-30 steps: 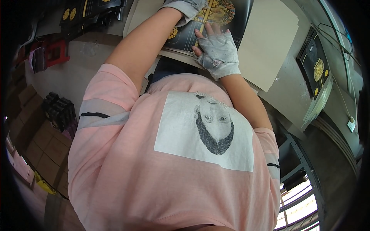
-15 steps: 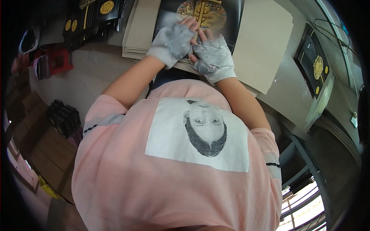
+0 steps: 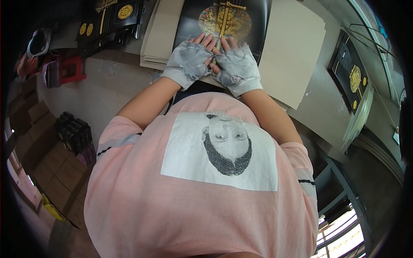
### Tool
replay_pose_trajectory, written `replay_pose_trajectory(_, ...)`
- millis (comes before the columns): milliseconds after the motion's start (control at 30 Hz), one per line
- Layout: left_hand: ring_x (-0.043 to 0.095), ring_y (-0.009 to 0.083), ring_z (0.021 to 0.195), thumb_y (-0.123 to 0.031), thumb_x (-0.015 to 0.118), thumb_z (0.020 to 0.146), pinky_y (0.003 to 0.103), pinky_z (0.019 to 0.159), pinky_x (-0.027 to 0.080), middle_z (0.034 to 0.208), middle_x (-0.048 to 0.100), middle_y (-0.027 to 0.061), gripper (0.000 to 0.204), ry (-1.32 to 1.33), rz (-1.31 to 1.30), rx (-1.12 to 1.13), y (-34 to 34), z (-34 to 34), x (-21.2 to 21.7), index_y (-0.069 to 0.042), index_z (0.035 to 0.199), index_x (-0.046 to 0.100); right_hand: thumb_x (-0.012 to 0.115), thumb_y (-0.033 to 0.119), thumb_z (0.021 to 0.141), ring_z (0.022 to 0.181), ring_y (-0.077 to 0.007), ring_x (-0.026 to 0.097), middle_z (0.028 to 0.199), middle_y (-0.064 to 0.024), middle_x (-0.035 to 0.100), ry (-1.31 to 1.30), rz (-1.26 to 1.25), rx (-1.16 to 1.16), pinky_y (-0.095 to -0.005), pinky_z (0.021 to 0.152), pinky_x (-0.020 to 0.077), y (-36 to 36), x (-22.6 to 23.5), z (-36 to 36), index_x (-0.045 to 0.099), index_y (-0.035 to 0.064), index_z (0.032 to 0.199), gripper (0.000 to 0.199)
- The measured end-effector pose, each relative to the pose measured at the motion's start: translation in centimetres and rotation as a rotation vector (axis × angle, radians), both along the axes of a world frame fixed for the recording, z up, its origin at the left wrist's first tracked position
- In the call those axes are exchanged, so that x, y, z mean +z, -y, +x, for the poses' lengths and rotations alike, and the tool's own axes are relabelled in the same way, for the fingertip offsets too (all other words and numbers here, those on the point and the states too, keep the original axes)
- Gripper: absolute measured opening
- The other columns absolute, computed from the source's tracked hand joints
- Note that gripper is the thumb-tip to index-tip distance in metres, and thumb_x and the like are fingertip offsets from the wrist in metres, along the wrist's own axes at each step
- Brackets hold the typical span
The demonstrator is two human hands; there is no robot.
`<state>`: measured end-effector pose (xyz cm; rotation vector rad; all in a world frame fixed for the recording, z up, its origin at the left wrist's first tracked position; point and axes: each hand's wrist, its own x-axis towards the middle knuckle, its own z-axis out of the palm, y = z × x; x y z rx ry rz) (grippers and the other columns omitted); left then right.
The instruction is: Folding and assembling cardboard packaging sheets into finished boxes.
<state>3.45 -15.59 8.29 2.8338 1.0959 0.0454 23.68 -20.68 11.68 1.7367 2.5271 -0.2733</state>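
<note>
A glossy black printed sheet (image 3: 187, 25) lies in front of me, with a coloured round medallion and a gold band down its middle. My left hand (image 3: 188, 62), in a grey fingerless glove, rests palm down on its near part, fingers stretched out. Beside it, my right hand (image 3: 238, 66), gloved alike, lies flat with its fingers spread. The two hands almost meet at the thumbs, and neither grips anything. Beige cardboard (image 3: 289, 53) spreads to the right of the black sheet, and more boards (image 3: 155, 41) are stacked to its left.
Black and gold printed pieces (image 3: 112, 21) are piled at the far left, near a red plastic stool (image 3: 72, 71). More black printed sheets (image 3: 350, 71) lie at the right. Cardboard boxes (image 3: 53, 172) and a black stack (image 3: 74, 134) stand lower left.
My left hand, blurred before, has slid a little toward me and to the left, uncovering more of the medallion. My right hand stays nearly in place.
</note>
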Motion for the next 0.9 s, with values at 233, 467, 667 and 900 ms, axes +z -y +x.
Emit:
replay_pose_trajectory(233, 0.034, 0.0284, 0.152, -0.036, 0.058, 0.097, 0.047, 0.122, 0.032, 0.163, 0.041, 0.0074, 0.068, -0.032, -0.043, 0.008, 0.1, 0.5, 0.9, -0.011, 0.157, 0.04, 0.051, 0.048, 0.098, 0.151, -0.0345, 0.037, 0.161, -0.0158, 0.043, -0.043, 0.026, 0.02, -0.0576, 0.121, 0.0281, 0.3, -0.2, 0.2, 0.052, 0.0131, 0.151, 0.064)
replay_pose_trajectory(467, 0.032, 0.0284, 0.153, -0.044, 0.062, 0.094, 0.047, 0.122, 0.031, 0.163, 0.04, 0.0095, 0.074, -0.112, -0.101, 0.014, 0.4, 0.7, 1.6, -0.008, 0.156, 0.042, 0.053, 0.042, 0.098, 0.151, -0.0308, 0.038, 0.161, -0.0144, 0.044, -0.141, -0.069, 0.207, -0.0487, 0.124, 0.0282, 1.3, -0.8, 2.6, 0.05, 0.0093, 0.152, 0.063)
replay_pose_trajectory(667, 0.032, 0.0282, 0.154, -0.048, 0.06, 0.096, 0.047, 0.122, 0.031, 0.164, 0.039, 0.0097, 0.075, -0.151, -0.156, 0.036, 0.1, 1.2, 2.0, -0.007, 0.156, 0.042, 0.053, 0.045, 0.098, 0.155, -0.0288, 0.032, 0.164, -0.0136, 0.039, -0.12, -0.034, 0.344, -0.0485, 0.127, 0.0195, -2.6, -1.6, 6.1, 0.047, 0.0104, 0.154, 0.066)
replay_pose_trajectory(900, 0.028, 0.0292, 0.155, -0.049, 0.062, 0.093, 0.048, 0.123, 0.027, 0.165, 0.037, 0.0091, 0.078, -0.227, -0.249, 0.021, -0.5, 1.4, 1.9, -0.005, 0.155, 0.043, 0.053, 0.055, 0.097, 0.148, -0.0277, 0.043, 0.156, -0.0131, 0.051, -0.097, 0.235, 0.322, -0.046, 0.123, 0.0285, -12.6, -2.6, 10.2, 0.057, 0.0113, 0.145, 0.064)
